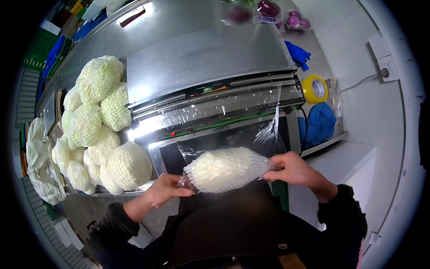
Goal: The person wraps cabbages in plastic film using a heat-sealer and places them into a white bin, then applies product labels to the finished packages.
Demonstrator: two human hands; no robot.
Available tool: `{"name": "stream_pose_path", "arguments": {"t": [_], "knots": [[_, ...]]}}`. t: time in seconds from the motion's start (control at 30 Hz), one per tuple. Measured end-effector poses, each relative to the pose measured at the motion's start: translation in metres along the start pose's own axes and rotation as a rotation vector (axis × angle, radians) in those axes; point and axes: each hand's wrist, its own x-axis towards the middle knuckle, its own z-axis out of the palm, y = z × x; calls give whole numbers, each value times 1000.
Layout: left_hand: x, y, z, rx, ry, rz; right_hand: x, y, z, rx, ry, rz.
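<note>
Between my hands is a pale, oblong vegetable (224,170) in a white foam net, partly covered by clear cling film (268,134); its exact kind is hidden by the net. My left hand (166,189) pinches the film and net at the left end. At the right end, my right hand (291,168) grips the film with thumb and fingers. A gathered strand of film runs up from near the right end to the rollers of the film wrapping machine (215,96). The vegetable is over the machine's dark front plate (172,154), close to my apron.
Several net-covered pale round vegetables (92,125) are piled left of the machine. On the right stand a yellow tape roll (315,88), blue crumpled plastic (320,123) and a wall socket (385,71) with a cable. Bagged purple vegetables (298,20) lie at the far right.
</note>
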Motion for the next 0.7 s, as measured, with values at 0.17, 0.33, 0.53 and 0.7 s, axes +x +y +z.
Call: {"name": "stream_pose_path", "arguments": {"t": [0.17, 0.33, 0.53, 0.7], "knots": [[-2, -28, 15, 228, 327, 499, -11, -1, -1, -386, 138, -177], [14, -40, 28, 17, 575, 594, -1, 27, -11, -23, 235, -331], [6, -25, 30, 35, 728, 465, 24, 40, 47, 962, 568, -416], [-13, -96, 22, -376, 610, 168, 11, 102, 67, 666, 791, -91]]}}
